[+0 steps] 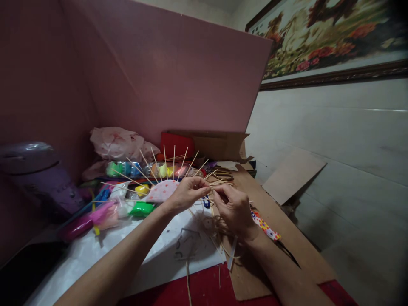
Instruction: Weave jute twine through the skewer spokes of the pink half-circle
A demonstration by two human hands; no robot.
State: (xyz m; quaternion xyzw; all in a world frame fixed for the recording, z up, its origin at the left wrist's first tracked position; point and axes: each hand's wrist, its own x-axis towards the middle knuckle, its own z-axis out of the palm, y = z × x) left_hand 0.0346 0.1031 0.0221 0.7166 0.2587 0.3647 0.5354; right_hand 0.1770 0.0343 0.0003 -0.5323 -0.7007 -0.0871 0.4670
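Note:
My left hand (188, 191) has its thumb and fingers pinched together near the middle of the view. Facing it, my right hand (234, 208) is pinched too, its fingertips almost touching the left ones. Whatever is between the fingertips is too small to make out. Just beyond my left wrist is a pale pink, red-dotted half disc (162, 191), partly hidden by that hand. Thin wooden sticks (146, 163) fan outward from it. Beneath my right hand lies tangled twine (219, 225), with more loose sticks (223, 182) behind.
Bagged coloured clay (142, 209) and a clear pack of coloured clay (134, 169) lie left and behind. Cardboard (287, 242) covers the right side, with a flower-patterned item (264, 225) on it. A white sheet (149, 255) lies in front. A pink panel (178, 76) stands behind.

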